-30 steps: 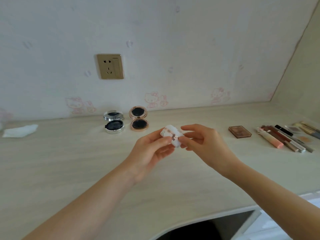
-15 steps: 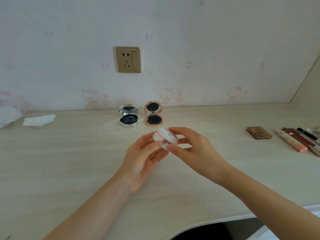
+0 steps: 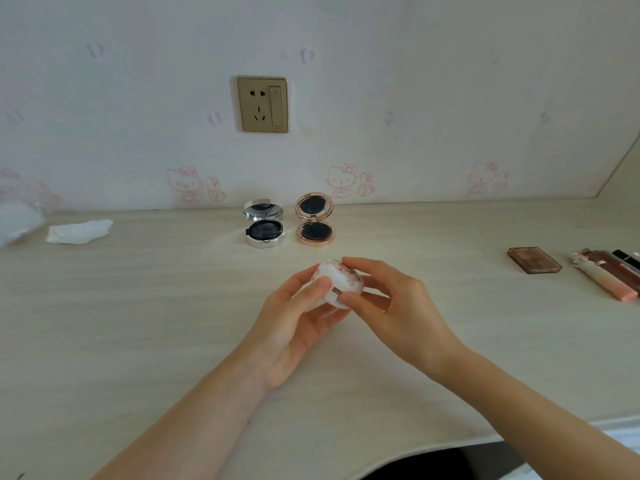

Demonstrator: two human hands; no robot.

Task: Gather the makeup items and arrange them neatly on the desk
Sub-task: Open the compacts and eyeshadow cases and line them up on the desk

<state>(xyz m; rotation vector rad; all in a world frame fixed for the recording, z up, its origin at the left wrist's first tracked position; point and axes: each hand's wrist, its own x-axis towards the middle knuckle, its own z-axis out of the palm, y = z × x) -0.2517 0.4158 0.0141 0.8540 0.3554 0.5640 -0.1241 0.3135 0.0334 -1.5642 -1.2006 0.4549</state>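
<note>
A round white compact (image 3: 338,281) with a pink print and a rose-gold clasp is held above the middle of the desk (image 3: 138,306). My left hand (image 3: 294,320) cups it from below and my right hand (image 3: 391,306) grips its right side. Behind it stand two open compacts side by side: a silver one (image 3: 264,227) and a rose-gold one (image 3: 314,223), each with its mirror lid raised. At the right lie a brown eyeshadow palette (image 3: 533,259) and a row of lip tubes (image 3: 609,277).
A crumpled white tissue (image 3: 79,231) lies at the back left, with a white soft thing (image 3: 17,220) at the left edge. A gold wall socket (image 3: 262,104) sits above the compacts. The desk's front edge curves inward at the bottom right.
The camera has turned left, so the items on the right slid towards the frame edge. The white compact has turned in my hands, its domed lid now facing up.
</note>
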